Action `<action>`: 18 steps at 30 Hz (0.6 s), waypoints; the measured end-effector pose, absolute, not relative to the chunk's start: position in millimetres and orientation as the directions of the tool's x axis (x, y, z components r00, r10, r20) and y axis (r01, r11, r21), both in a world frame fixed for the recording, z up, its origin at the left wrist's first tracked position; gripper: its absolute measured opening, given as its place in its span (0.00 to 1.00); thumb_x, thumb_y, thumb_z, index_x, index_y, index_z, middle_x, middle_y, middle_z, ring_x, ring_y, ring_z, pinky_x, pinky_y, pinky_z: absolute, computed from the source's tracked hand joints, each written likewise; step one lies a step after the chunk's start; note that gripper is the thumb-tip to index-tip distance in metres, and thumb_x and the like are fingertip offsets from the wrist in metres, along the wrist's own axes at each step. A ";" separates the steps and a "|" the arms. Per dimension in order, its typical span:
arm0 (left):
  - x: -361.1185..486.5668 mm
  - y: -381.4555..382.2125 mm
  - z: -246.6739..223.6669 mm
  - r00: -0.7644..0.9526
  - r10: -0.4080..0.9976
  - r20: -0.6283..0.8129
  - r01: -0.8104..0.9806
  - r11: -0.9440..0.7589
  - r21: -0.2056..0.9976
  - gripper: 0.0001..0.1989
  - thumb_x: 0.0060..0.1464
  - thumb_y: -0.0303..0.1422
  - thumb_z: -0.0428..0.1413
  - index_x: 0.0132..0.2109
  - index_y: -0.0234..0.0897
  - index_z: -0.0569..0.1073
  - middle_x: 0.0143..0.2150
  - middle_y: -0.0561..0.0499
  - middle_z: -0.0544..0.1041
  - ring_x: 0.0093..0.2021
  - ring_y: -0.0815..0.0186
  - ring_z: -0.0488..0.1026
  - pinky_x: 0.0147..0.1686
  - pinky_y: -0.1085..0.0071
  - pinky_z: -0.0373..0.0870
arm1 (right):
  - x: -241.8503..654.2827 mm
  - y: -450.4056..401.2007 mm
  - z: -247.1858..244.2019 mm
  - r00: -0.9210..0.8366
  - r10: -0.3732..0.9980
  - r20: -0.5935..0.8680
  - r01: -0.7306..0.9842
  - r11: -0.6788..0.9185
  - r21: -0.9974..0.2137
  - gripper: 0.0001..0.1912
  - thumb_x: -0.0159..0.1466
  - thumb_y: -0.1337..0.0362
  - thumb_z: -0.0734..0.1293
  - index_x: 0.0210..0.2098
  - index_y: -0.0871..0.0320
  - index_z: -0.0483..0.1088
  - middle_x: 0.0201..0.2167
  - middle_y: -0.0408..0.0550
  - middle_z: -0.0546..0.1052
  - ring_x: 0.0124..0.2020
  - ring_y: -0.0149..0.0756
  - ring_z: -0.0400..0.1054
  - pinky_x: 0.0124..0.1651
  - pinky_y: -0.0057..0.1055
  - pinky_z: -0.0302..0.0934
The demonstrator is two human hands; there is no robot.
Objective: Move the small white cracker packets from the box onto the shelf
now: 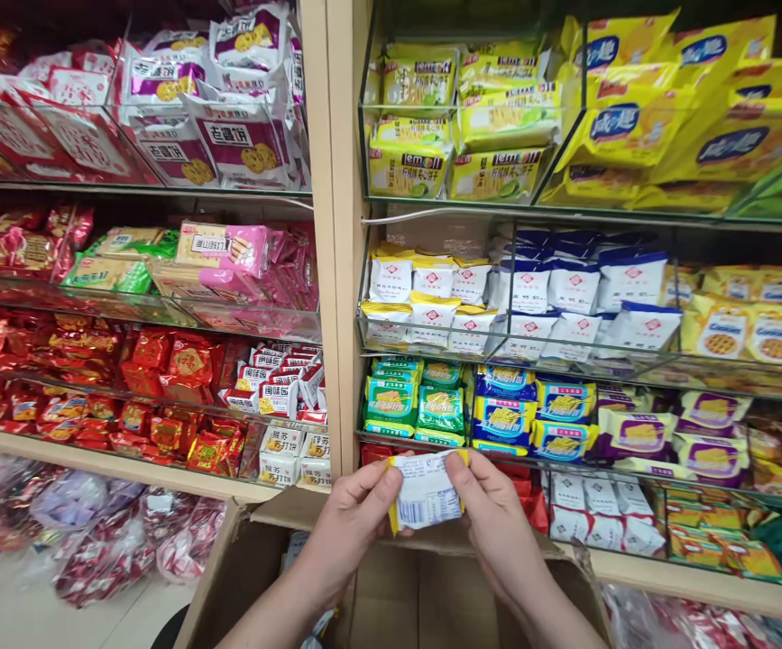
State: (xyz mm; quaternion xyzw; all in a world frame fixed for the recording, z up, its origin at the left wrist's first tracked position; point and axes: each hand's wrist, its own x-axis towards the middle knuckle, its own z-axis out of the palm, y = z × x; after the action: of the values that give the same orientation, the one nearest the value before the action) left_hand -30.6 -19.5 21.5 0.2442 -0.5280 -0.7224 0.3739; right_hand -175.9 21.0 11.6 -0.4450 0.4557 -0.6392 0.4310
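A small snack packet (424,494), white with yellow ends, is held up between my two hands. Printed text and a barcode face me. My left hand (363,514) pinches its left end between thumb and fingers. At the right end, my right hand (492,505) grips the yellow edge the same way. Directly beneath them stands an open cardboard box (391,595), with a few packets partly visible at its left side behind my left forearm. White packets with yellow tops (432,278) sit in a shelf bin above my hands.
Glass-fronted shelves hold lemon biscuit packs (505,117), blue-topped white packets (573,287) and green packs (440,407). A wooden upright (337,225) divides the left and right shelving. Plastic bags of packets (110,541) lie on the floor at left.
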 end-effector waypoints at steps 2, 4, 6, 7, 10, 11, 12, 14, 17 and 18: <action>-31.1 -17.6 23.3 -0.605 -0.796 -0.001 0.286 -0.219 0.933 0.14 0.53 0.38 0.53 0.46 0.39 0.73 0.45 0.48 0.74 0.42 0.63 0.71 0.34 0.72 0.70 | -180.9 25.1 10.2 -0.269 -0.907 0.325 -0.058 -0.322 -0.945 0.12 0.60 0.56 0.60 0.28 0.58 0.67 0.23 0.42 0.71 0.25 0.29 0.64 0.27 0.24 0.60; -31.7 -14.5 27.8 -0.614 -0.789 -0.007 0.343 -0.274 0.898 0.13 0.53 0.35 0.54 0.46 0.39 0.72 0.46 0.48 0.73 0.44 0.63 0.70 0.41 0.70 0.68 | -185.5 30.7 9.0 -0.235 -0.774 0.588 -0.331 -0.505 -0.797 0.06 0.59 0.63 0.62 0.33 0.56 0.70 0.29 0.44 0.74 0.30 0.31 0.68 0.32 0.25 0.63; -32.6 -10.3 33.4 -0.665 -0.746 0.004 0.434 -0.383 0.815 0.14 0.55 0.34 0.52 0.48 0.39 0.71 0.45 0.47 0.73 0.45 0.63 0.70 0.44 0.67 0.66 | -188.0 36.0 7.5 -0.090 -0.584 0.807 -0.532 -0.657 -0.535 0.12 0.57 0.70 0.64 0.41 0.54 0.70 0.37 0.47 0.74 0.39 0.35 0.68 0.40 0.29 0.65; -33.2 -8.1 36.1 -0.698 -0.716 0.014 0.476 -0.449 0.756 0.14 0.56 0.34 0.50 0.50 0.39 0.69 0.44 0.47 0.73 0.44 0.62 0.70 0.43 0.66 0.66 | -188.3 38.4 6.6 -0.008 -0.506 0.862 -0.588 -0.695 -0.414 0.16 0.56 0.73 0.64 0.44 0.54 0.69 0.41 0.49 0.73 0.43 0.36 0.66 0.43 0.32 0.64; -34.9 -3.2 41.8 -0.715 -0.697 0.053 0.573 -0.540 0.617 0.16 0.56 0.33 0.48 0.50 0.35 0.68 0.44 0.44 0.73 0.43 0.62 0.71 0.41 0.68 0.67 | -186.6 44.7 2.6 0.146 -0.429 0.892 -0.680 -0.698 -0.224 0.22 0.54 0.77 0.62 0.47 0.55 0.66 0.44 0.53 0.70 0.49 0.40 0.62 0.46 0.38 0.64; -35.3 -2.3 42.7 -0.690 -0.722 0.058 0.598 -0.523 0.607 0.15 0.55 0.31 0.49 0.50 0.34 0.69 0.45 0.43 0.73 0.44 0.62 0.70 0.42 0.69 0.67 | -185.4 46.7 1.0 0.176 -0.437 0.882 -0.694 -0.690 -0.204 0.23 0.54 0.78 0.62 0.47 0.56 0.66 0.45 0.53 0.69 0.51 0.41 0.60 0.47 0.40 0.63; -35.6 -1.9 43.3 -0.663 -0.747 0.057 0.616 -0.499 0.609 0.15 0.55 0.28 0.50 0.49 0.33 0.69 0.46 0.43 0.73 0.46 0.62 0.69 0.43 0.70 0.66 | -184.1 48.7 -0.8 0.193 -0.452 0.871 -0.695 -0.689 -0.204 0.23 0.53 0.79 0.61 0.47 0.56 0.66 0.47 0.54 0.68 0.52 0.43 0.58 0.49 0.43 0.62; -35.7 -1.8 43.8 -0.618 -0.785 0.051 0.629 -0.454 0.631 0.15 0.54 0.24 0.50 0.49 0.33 0.69 0.47 0.43 0.73 0.48 0.62 0.69 0.46 0.70 0.65 | -180.5 52.1 -4.2 0.140 -0.532 0.835 -0.648 -0.687 -0.329 0.23 0.53 0.77 0.61 0.47 0.55 0.65 0.52 0.55 0.62 0.56 0.46 0.54 0.52 0.47 0.58; -35.6 -1.8 42.7 -0.577 -0.814 0.067 0.640 -0.400 0.656 0.15 0.54 0.25 0.49 0.50 0.37 0.69 0.50 0.44 0.72 0.50 0.60 0.68 0.47 0.67 0.65 | -171.0 53.1 -7.5 -0.171 -0.717 0.676 -0.295 -0.617 -0.729 0.22 0.57 0.69 0.62 0.51 0.52 0.59 0.56 0.56 0.58 0.54 0.45 0.58 0.49 0.44 0.62; -35.7 -1.4 41.5 -0.563 -0.822 0.085 0.643 -0.371 0.670 0.16 0.54 0.26 0.50 0.50 0.38 0.68 0.51 0.45 0.71 0.50 0.59 0.67 0.47 0.66 0.65 | -166.5 52.1 -8.0 -0.245 -0.795 0.555 -0.086 -0.552 -0.829 0.23 0.58 0.65 0.63 0.52 0.50 0.56 0.55 0.56 0.59 0.51 0.44 0.62 0.45 0.41 0.65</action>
State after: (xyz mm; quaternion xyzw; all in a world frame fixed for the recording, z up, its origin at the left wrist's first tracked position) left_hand -35.7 -1.4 41.5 0.1327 -0.3370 -0.8173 0.4482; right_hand -166.5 52.1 -8.0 -0.5569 0.3955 -0.6827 0.2596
